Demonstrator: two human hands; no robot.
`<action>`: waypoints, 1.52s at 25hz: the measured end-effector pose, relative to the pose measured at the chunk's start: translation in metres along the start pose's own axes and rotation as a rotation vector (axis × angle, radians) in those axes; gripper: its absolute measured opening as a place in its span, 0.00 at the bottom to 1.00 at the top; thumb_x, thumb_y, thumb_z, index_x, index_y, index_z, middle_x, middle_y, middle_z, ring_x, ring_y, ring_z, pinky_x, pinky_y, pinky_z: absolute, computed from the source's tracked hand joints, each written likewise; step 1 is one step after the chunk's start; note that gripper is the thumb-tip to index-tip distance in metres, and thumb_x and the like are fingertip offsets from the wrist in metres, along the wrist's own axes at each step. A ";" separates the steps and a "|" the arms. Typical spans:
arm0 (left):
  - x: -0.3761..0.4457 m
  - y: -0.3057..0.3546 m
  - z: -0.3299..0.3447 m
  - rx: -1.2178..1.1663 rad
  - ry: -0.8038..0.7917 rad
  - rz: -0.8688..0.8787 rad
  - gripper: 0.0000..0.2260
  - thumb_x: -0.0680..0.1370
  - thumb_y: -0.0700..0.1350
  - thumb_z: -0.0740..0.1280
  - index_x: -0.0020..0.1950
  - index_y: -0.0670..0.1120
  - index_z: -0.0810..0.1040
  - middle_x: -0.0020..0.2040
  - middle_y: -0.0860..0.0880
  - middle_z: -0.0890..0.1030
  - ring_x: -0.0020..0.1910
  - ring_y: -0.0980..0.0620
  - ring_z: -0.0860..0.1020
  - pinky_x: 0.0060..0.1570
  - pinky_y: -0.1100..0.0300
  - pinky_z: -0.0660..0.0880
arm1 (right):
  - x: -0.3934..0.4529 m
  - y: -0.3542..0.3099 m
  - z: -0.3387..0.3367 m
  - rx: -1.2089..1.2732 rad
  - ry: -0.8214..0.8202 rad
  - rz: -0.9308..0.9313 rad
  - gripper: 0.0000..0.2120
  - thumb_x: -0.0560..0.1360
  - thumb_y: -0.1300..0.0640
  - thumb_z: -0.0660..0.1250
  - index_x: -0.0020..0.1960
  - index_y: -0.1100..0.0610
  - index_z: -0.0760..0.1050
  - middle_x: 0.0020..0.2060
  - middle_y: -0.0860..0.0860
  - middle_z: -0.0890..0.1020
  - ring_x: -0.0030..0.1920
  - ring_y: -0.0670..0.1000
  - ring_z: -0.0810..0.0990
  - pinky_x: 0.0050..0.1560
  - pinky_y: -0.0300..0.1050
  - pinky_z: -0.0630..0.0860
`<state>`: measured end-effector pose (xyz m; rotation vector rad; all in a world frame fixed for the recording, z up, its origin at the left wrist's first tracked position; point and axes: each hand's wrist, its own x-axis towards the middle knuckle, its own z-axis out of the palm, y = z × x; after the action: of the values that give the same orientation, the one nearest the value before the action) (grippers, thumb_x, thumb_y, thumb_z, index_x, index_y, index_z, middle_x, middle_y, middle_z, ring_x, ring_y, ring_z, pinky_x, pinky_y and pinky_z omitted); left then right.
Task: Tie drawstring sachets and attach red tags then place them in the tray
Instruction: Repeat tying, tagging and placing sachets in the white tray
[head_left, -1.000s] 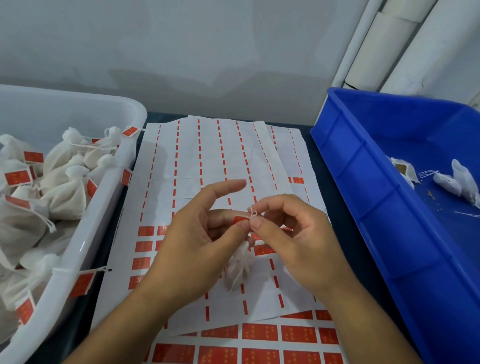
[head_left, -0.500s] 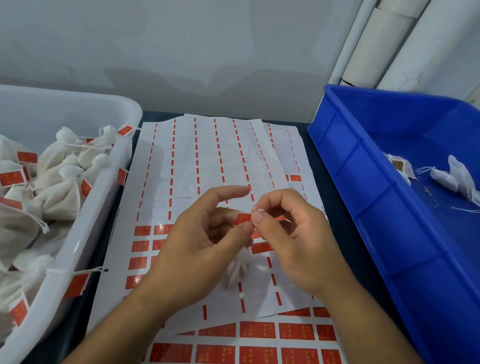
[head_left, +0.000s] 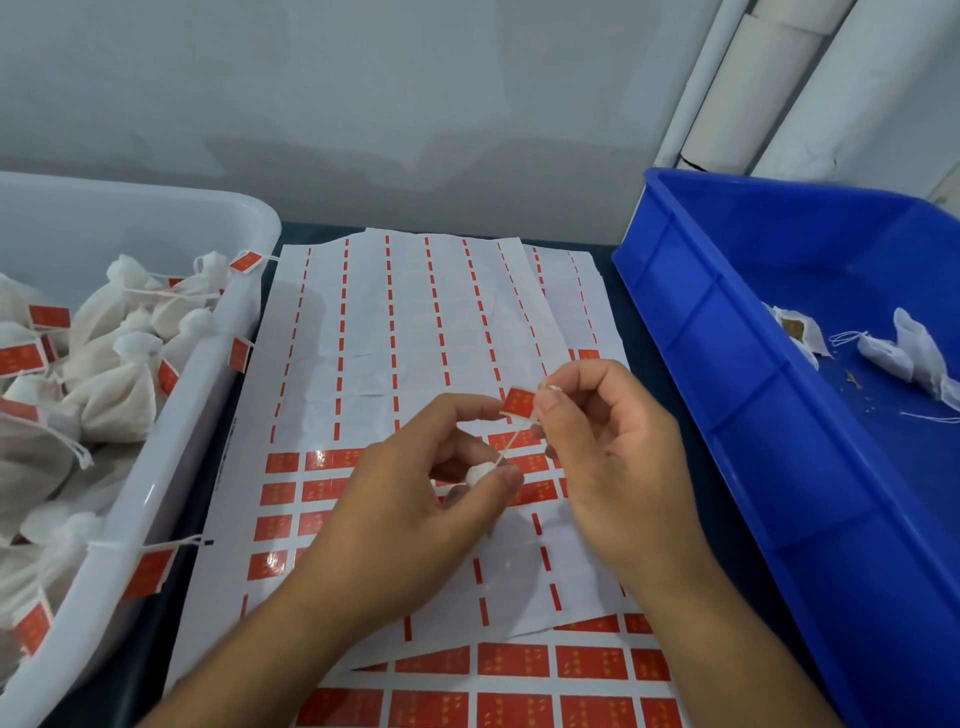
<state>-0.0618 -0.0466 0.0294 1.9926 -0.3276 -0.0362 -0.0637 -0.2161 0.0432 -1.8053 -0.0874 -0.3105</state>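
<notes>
While the gathered neck of a small white sachet (head_left: 479, 474) is pinched between the thumb and curled fingers of the left hand (head_left: 415, 514), its drawstring (head_left: 511, 444) is drawn taut, up and to the right, to the right hand (head_left: 608, 457). The string's end, together with a red tag (head_left: 518, 401), is clamped between the right thumb and forefinger, the other right fingers being curled below. The tag is touched on its left edge by the left forefinger tip. Most of the sachet body is hidden behind the left hand.

Both hands are held above two overlapping sticker sheets (head_left: 395, 332); the upper one is largely peeled, with rows of red tags left only in its lower left part, and full rows are seen on the sheet beneath. Gold marks are printed on the tags, too small to be read.

One white tray (head_left: 156, 467) is seen at the left, filled with tied, tagged sachets too many and too overlapped to be counted. One blue bin (head_left: 753, 415) stands at the right, with roughly three loose untied sachets (head_left: 904, 351) lying inside it.
</notes>
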 end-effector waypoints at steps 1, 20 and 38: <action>0.000 0.000 0.001 0.015 0.003 -0.006 0.16 0.69 0.68 0.64 0.55 0.79 0.66 0.48 0.69 0.81 0.53 0.70 0.77 0.41 0.83 0.68 | 0.000 0.000 0.000 0.003 0.015 0.005 0.03 0.81 0.51 0.67 0.50 0.44 0.77 0.43 0.42 0.83 0.48 0.45 0.84 0.45 0.32 0.80; -0.007 0.013 0.015 0.021 0.275 0.235 0.09 0.81 0.61 0.61 0.58 0.76 0.70 0.44 0.68 0.80 0.42 0.61 0.82 0.37 0.72 0.78 | -0.011 -0.012 0.022 0.235 0.220 0.101 0.14 0.71 0.42 0.71 0.54 0.44 0.76 0.44 0.44 0.86 0.48 0.47 0.86 0.45 0.34 0.81; -0.003 0.016 0.007 0.057 0.418 0.180 0.04 0.77 0.59 0.63 0.47 0.63 0.77 0.37 0.67 0.79 0.39 0.61 0.81 0.38 0.72 0.77 | -0.015 -0.013 0.024 0.156 0.135 -0.014 0.10 0.73 0.47 0.72 0.52 0.47 0.78 0.45 0.42 0.85 0.49 0.46 0.86 0.45 0.33 0.81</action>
<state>-0.0695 -0.0578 0.0400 1.9605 -0.2358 0.5023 -0.0774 -0.1879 0.0464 -1.6252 -0.0283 -0.4234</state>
